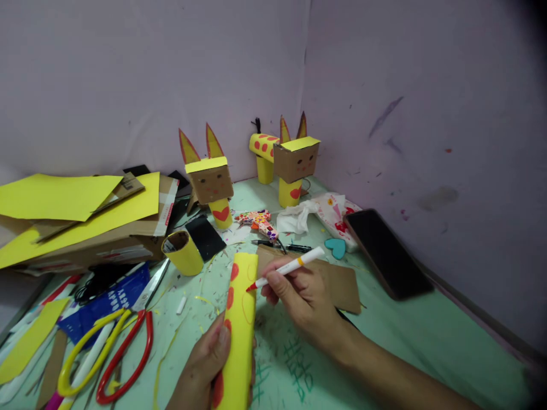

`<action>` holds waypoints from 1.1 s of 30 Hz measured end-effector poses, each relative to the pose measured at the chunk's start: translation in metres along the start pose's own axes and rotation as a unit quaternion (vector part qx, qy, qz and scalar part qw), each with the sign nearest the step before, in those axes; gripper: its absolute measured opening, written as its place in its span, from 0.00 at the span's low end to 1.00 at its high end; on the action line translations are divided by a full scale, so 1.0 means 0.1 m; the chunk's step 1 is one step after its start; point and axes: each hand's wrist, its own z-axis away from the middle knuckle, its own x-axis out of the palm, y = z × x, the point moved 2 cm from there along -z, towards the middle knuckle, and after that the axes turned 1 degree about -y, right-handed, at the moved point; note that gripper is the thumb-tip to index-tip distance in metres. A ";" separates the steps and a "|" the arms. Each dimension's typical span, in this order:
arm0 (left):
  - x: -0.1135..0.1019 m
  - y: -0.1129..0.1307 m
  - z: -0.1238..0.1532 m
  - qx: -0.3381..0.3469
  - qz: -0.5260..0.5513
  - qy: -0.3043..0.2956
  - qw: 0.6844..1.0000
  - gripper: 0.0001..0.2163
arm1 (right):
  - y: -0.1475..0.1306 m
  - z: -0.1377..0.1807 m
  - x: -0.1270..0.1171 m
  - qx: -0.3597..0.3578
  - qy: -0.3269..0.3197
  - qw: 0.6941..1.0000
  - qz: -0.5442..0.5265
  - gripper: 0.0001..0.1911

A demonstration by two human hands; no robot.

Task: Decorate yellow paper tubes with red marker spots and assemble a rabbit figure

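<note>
head, marker (287,267) at tube (240,330) edge (scissors (123,353) left)

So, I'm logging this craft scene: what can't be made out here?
Head view:
Yellow tube: lower end cut by bottom edge; left hand covers its side.
Green writing on table: partly hidden behind right hand holding marker.
Blue packet: print too small.

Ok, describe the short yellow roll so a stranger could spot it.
Find the flat cardboard box on the left. At its right corner sits the short yellow roll, brown inside. Unlike the long tube in the left hand, it has no red spots.
</note>
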 end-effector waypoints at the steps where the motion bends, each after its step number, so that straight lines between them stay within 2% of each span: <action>1: 0.01 0.00 0.00 -0.001 0.010 0.004 1.000 0.17 | 0.00 0.00 0.00 -0.002 -0.002 1.000 -0.002 0.11; 8: 0.01 0.05 0.02 0.010 0.012 -0.009 1.000 0.15 | 0.00 0.02 -0.01 -0.012 -0.016 1.000 -0.007 0.10; 11: 0.01 0.06 0.02 0.000 0.039 -0.022 0.999 0.16 | -0.03 0.02 -0.01 0.010 -0.010 0.998 -0.064 0.10; 15: 0.01 0.06 -0.01 0.007 0.120 0.033 0.992 0.12 | -0.06 0.01 0.00 0.040 0.022 0.991 -0.128 0.09; 19: -0.01 0.04 -0.04 0.052 0.149 0.072 0.985 0.09 | -0.08 0.06 0.02 0.003 -0.002 0.997 -0.074 0.08; 22: -0.04 0.02 -0.04 0.068 0.159 0.090 0.981 0.13 | -0.10 0.11 0.03 -0.030 -0.019 0.999 -0.023 0.07; 29: 0.01 0.03 -0.04 0.075 0.167 0.059 0.981 0.17 | -0.12 0.14 0.07 -0.074 -0.036 0.995 0.064 0.07; 33: 0.01 0.03 -0.04 0.075 0.165 0.045 0.982 0.18 | -0.08 0.14 0.10 -0.069 -0.045 0.994 0.072 0.07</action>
